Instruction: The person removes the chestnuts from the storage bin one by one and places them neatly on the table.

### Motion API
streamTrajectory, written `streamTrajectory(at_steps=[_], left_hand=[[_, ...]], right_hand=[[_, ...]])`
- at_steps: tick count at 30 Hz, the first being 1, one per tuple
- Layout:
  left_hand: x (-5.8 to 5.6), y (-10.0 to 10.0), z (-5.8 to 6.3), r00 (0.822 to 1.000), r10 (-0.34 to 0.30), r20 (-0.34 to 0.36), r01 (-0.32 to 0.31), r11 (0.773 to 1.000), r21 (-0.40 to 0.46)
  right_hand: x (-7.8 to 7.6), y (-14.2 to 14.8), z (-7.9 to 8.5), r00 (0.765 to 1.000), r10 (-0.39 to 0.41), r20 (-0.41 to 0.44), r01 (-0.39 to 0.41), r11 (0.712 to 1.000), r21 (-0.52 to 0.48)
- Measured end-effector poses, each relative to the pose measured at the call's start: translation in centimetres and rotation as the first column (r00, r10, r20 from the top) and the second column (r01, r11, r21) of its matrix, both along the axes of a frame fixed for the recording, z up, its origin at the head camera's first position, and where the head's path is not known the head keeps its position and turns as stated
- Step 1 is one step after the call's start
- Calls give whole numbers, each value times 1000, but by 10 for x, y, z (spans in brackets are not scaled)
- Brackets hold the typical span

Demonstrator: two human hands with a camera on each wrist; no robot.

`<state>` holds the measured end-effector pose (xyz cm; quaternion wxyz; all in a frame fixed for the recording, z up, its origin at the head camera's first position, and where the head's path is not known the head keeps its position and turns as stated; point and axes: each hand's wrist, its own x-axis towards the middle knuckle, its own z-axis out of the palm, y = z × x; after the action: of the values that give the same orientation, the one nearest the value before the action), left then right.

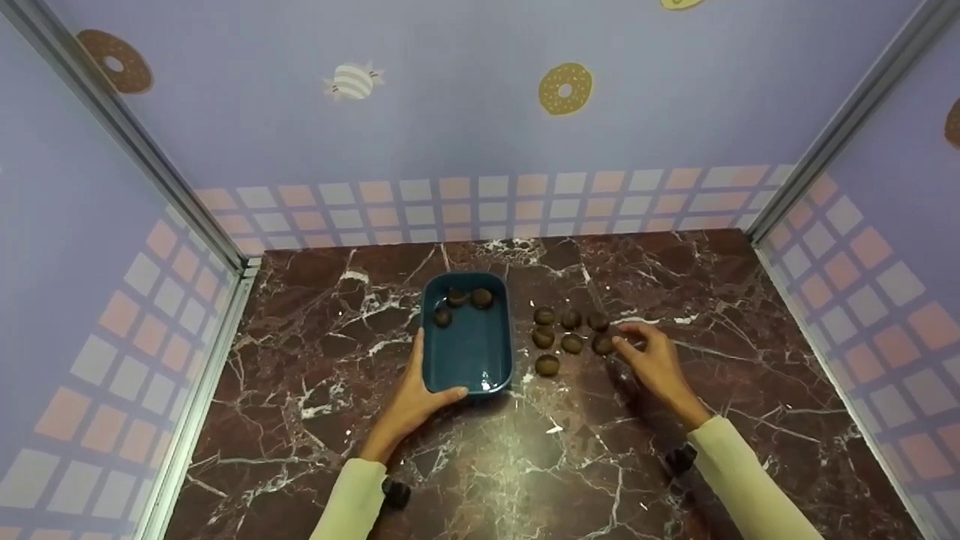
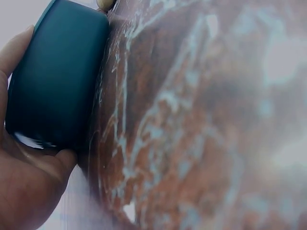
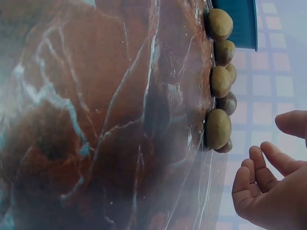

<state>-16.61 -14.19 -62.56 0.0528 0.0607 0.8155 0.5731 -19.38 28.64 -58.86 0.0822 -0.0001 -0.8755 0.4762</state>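
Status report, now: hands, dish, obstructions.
Left hand grips blue dish. Right hand beside seven loose brown pieces, holding none. Three more pieces inside dish. No obstruction seen.

Look at table [image 1: 637, 465] — dark red-brown marble, white veins all over, pale glare [image 1: 506, 450] across near middle. Lilac back wall [image 1: 450, 135] rises behind: brown doughnut print [image 1: 135, 67] by left metal post [image 1: 135, 127], striped wrapped sweet [image 1: 352, 82], then tan doughnut print [image 1: 565, 103], yellow shape [image 1: 681, 3] clipped at top. Below, band of pink and white squares [image 1: 455, 199]. More squares on left wall [image 1: 60, 225], right wall [image 1: 885, 172] — pale rail [image 1: 199, 397] along table's left side.
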Motion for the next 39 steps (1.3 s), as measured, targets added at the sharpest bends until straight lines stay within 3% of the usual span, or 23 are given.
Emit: streamTrajectory(at_steps=[9, 14, 21, 31, 39], left_hand=[[1, 0, -1, 999, 1, 37, -2, 1000, 30], [0, -1, -1, 999, 2, 33, -4, 999, 51], [0, 1, -2, 1000, 3, 12, -3, 998, 56], [0, 1, -1, 1000, -6, 3, 6, 1000, 3], [0, 0, -1, 1000, -22, 10, 21, 997, 69]], right_hand=[[-11, -19, 13, 997, 63, -46, -66, 996, -56], [-17, -38, 18, 991, 93, -95, -101, 991, -83], [-25, -64, 21, 987, 130, -96, -140, 985, -104], [-36, -94, 27, 977, 206, -50, -210, 972, -104], [-46, -125, 32, 957, 264, -117, -269, 963, -26]])
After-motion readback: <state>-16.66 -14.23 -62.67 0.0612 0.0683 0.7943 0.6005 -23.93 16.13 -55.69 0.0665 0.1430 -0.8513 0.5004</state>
